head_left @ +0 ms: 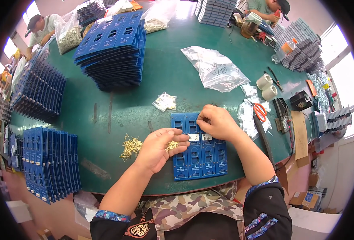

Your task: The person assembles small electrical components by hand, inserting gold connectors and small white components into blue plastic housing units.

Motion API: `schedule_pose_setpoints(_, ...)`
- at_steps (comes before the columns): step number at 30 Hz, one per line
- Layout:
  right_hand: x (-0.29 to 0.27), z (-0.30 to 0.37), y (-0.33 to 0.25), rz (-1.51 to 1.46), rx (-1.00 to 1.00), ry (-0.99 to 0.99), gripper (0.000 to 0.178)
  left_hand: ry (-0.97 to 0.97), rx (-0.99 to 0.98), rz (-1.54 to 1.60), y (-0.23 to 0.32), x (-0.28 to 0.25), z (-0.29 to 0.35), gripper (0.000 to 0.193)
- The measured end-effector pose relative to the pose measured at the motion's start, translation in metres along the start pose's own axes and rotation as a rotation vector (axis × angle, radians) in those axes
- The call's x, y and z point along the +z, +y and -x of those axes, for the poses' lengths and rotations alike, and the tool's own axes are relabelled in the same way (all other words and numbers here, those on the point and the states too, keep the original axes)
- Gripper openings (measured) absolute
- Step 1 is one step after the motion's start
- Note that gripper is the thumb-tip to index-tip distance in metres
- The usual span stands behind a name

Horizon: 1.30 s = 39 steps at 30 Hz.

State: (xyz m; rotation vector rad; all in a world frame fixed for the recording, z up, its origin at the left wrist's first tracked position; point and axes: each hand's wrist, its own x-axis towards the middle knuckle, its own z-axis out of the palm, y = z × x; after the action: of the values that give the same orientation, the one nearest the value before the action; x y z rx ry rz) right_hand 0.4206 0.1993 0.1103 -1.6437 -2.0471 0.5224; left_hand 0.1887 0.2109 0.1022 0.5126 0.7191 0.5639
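Observation:
A blue circuit board panel [200, 160], divided into several units with cut-out windows, lies flat on the table in front of me. My left hand [157, 149] is cupped palm up over its left edge, with thin brass-coloured pins [171, 145] lying in the curled fingers. Over the panel's upper part, my right hand [217, 123] has thumb and forefinger pinched together at a unit; whatever is between them is too small to make out. Two white labels [194, 137] with handwriting sit across the panel's middle. Left of my left hand is a loose pile of brass-coloured pins [131, 147].
Tall stacks of blue panels [112, 50] stand at the far left and left edge [51, 164]. Small clear bags [165, 102], a large plastic bag [216, 69], tape rolls [267, 86] and red-handled scissors [259, 111] lie around. Two people work across the table.

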Motion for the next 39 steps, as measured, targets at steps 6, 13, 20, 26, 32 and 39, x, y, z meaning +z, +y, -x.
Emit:
schedule_pose_setpoints(6,0.001,0.001,-0.005,0.036,-0.043,0.01,0.012,0.027,-0.01,-0.087,0.0,0.003,0.002,0.028)
schedule_pose_setpoints(13,0.002,0.003,-0.007,0.067,-0.043,0.004,0.013,-0.061,-0.015,0.125,0.0,0.001,0.001,0.025)
schedule_pose_setpoints(20,0.003,0.013,-0.014,0.117,-0.079,0.094,0.012,-0.016,0.006,0.001,-0.005,0.004,0.0,0.025)
schedule_pose_setpoints(26,0.005,0.021,-0.016,0.185,-0.141,0.113,0.011,0.022,-0.021,-0.057,-0.005,0.003,0.001,0.024)
schedule_pose_setpoints(32,0.003,0.024,-0.019,0.222,-0.139,0.083,0.015,-0.027,-0.071,-0.058,-0.008,-0.005,-0.001,0.029)
schedule_pose_setpoints(39,-0.002,0.024,-0.051,-0.172,-0.215,0.124,0.021,-0.077,-0.104,-0.026,-0.012,0.001,0.0,0.043)
